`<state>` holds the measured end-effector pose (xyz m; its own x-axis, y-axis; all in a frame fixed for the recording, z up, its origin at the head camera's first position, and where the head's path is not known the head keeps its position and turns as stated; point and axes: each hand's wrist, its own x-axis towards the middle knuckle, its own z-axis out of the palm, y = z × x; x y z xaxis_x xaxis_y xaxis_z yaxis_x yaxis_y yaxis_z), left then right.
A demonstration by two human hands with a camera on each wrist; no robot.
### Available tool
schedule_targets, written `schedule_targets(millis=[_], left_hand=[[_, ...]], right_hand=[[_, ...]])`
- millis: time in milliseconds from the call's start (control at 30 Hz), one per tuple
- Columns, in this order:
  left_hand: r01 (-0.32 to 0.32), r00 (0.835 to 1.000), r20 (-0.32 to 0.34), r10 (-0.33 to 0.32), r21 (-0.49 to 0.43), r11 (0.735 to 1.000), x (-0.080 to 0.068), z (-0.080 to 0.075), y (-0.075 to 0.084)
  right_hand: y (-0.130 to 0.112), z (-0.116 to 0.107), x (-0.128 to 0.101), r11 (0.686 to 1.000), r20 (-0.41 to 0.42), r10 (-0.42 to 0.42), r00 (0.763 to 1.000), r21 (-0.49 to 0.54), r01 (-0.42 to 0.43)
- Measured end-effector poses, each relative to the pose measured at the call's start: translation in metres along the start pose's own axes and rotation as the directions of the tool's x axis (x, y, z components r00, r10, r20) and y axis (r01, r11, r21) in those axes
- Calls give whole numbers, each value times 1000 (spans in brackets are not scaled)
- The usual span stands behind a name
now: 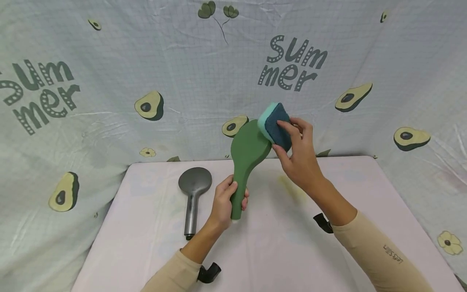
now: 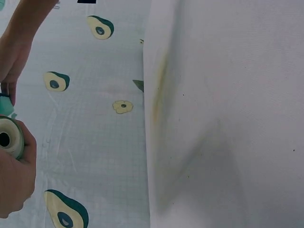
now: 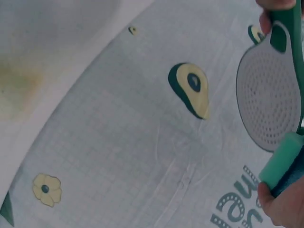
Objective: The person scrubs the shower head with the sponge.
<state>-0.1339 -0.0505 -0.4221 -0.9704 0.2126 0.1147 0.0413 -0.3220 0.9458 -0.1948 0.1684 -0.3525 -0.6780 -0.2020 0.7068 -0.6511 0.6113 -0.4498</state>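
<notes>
Gripping the handle of the green shower head [image 1: 248, 156], my left hand [image 1: 224, 200] holds it upright above the pink table [image 1: 365, 194], its disc raised before the avocado-print cloth [image 1: 109, 101]. My right hand [image 1: 299, 156] pinches the blue-and-teal sponge [image 1: 274, 125] between thumb and fingers, pressing it against the disc's upper right edge. From the right wrist I see its perforated grey face [image 3: 268, 102]. On the table, left of my left hand, lies a grey shower head [image 1: 193, 194].

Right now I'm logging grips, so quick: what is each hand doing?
Left hand: fingers curled round the handle of the green shower head.
Right hand: pinching the sponge against the shower head.
</notes>
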Motion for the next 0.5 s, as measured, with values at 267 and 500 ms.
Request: schedule_targets(millis=[267,500], left_hand=[[-18,998,-55,16,-35,999,5,-2,4],[-79,997,-22,79,14,997,4,-8,3]], right_hand=[[-17,29,-40,940,104,-298,949,-142,310],[-21,21,-37,963,58,-259,964,-55,262]])
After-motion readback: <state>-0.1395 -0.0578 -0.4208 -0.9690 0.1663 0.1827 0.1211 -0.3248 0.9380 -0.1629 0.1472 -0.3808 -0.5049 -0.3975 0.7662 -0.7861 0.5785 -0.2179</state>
